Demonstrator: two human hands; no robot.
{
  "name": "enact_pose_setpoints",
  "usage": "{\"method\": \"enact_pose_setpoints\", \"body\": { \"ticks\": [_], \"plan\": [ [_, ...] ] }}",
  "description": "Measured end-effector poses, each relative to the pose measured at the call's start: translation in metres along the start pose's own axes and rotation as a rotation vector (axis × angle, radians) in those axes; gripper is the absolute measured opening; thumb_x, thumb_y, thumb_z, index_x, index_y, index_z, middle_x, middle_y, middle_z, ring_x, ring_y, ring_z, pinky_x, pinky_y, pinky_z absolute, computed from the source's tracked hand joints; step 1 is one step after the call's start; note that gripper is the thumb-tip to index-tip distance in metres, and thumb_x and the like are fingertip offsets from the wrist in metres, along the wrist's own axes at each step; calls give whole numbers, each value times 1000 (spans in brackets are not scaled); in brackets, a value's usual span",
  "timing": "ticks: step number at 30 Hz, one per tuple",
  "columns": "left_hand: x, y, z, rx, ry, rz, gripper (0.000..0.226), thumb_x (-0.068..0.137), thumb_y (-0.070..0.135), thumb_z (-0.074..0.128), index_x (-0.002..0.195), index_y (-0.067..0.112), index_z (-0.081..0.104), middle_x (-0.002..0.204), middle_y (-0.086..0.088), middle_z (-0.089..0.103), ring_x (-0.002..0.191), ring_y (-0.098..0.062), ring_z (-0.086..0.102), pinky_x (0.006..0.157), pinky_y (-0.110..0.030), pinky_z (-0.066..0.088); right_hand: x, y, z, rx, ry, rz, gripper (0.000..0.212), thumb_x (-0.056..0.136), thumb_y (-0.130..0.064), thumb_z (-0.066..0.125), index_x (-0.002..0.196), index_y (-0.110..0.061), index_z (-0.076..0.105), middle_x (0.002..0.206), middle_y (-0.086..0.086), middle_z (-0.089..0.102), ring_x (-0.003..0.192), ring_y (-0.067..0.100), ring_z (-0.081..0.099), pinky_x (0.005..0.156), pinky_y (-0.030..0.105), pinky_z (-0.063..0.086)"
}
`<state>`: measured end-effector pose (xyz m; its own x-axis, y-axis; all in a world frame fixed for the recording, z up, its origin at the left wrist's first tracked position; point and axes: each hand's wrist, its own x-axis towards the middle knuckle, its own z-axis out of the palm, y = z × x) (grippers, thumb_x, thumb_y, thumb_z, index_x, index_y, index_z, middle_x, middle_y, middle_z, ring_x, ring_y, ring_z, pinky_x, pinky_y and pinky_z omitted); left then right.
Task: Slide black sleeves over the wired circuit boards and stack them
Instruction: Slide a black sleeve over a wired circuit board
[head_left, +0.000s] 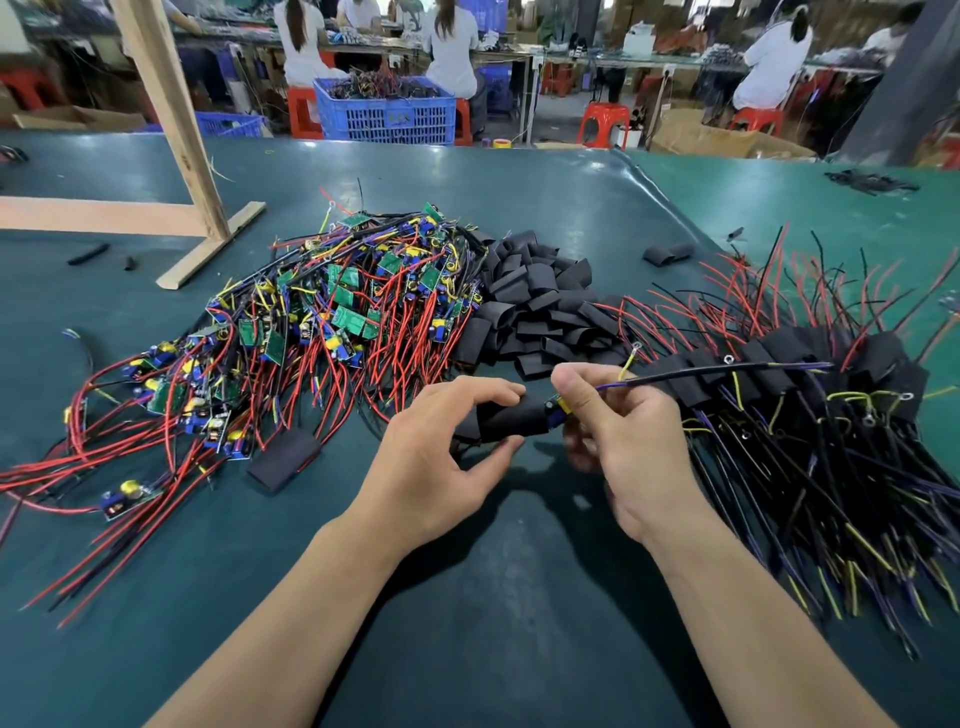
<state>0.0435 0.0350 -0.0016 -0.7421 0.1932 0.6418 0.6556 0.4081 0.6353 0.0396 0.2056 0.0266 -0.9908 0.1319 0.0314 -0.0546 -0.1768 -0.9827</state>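
Left hand pinching black sleeve, right hand pinching wires beside it

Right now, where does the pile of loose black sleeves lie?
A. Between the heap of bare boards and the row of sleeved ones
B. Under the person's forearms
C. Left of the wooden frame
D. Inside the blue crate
A: the loose black sleeves sit on the table with the bare boards to their left and the sleeved boards to their right.
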Motion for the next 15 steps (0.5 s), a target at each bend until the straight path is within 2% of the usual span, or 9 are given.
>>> {"method": "enact_pose_setpoints", "body": {
  "ticks": [3, 7, 11, 15],
  "plan": [
    [0, 1, 1, -30, -28, 0, 42, 81, 14, 78, 114, 28, 56, 117, 11, 68, 112, -17, 65, 93, -46, 53, 0, 0, 2, 84, 64, 8, 16, 83, -20, 76, 73, -18, 63, 58, 1, 61, 40, 10, 49, 35, 19, 36],
    [0, -1, 4, -38, -54, 25, 38, 81, 13, 78, 114, 17, 60, 115, 7, 69, 109, -15, 66, 90, -45, 54, 0, 2, 3, 139, 111, 39, 17, 83, -21, 77, 73, -18, 65, 59, -3, 62, 42, 11, 53, 38, 18, 40],
    [1, -2, 7, -35, 2, 44, 34, 81, 10, 78, 111, 11, 62, 115, 5, 68, 110, -13, 65, 92, -43, 54, -1, 5, 5, 21, 122, -35, 16, 84, -25, 77, 71, -20, 68, 56, -3, 61, 39, 12, 48, 38, 20, 38],
    [2, -3, 7, -29, 22, 50, 33, 81, 7, 78, 110, 13, 62, 115, 5, 67, 111, -13, 64, 95, -38, 52, -3, 6, 11, 20, 68, -22, 31, 76, -44, 72, 79, -14, 68, 57, -5, 61, 44, 9, 52, 38, 22, 40]
  ]
}}
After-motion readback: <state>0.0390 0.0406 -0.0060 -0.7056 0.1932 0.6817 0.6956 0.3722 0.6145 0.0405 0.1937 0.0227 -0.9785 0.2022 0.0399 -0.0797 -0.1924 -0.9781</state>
